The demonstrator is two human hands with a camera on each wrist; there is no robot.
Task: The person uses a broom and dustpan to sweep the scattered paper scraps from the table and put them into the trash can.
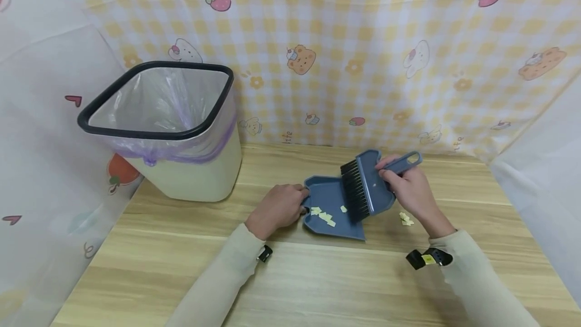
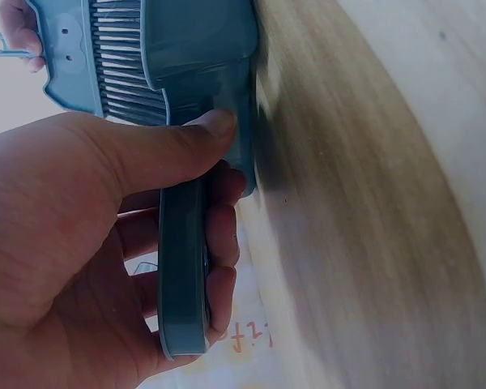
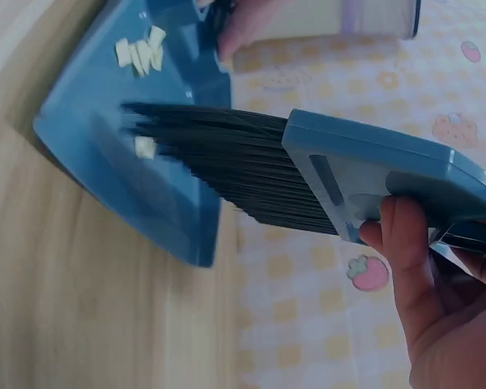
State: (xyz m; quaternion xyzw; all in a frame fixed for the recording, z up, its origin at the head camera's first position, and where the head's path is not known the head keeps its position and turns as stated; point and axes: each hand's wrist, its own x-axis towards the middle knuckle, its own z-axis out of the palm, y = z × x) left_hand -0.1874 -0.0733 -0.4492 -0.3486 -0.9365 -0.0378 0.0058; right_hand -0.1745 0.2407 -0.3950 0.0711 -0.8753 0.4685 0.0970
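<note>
A blue dustpan [image 1: 327,193] lies on the wooden table, and my left hand [image 1: 280,207] grips its handle [image 2: 183,275], thumb on top and fingers curled beneath. My right hand [image 1: 410,188] holds a blue hand brush [image 1: 375,180] where its handle meets the head. Over the pan's right side hang the brush's black bristles [image 3: 227,162], tilted down. Several pale yellow paper scraps [image 1: 326,217] lie in the pan near its handle end, with one scrap [image 3: 145,147] apart from them close to the bristles. More scraps [image 1: 406,219] rest on the table below my right wrist.
At the left stands a cream trash bin [image 1: 204,180] with a black rim [image 1: 156,134] and a clear liner with a purple drawstring. A yellow checked curtain [image 1: 336,95] closes off the back of the table [image 1: 317,281]. White sheets hang at both sides.
</note>
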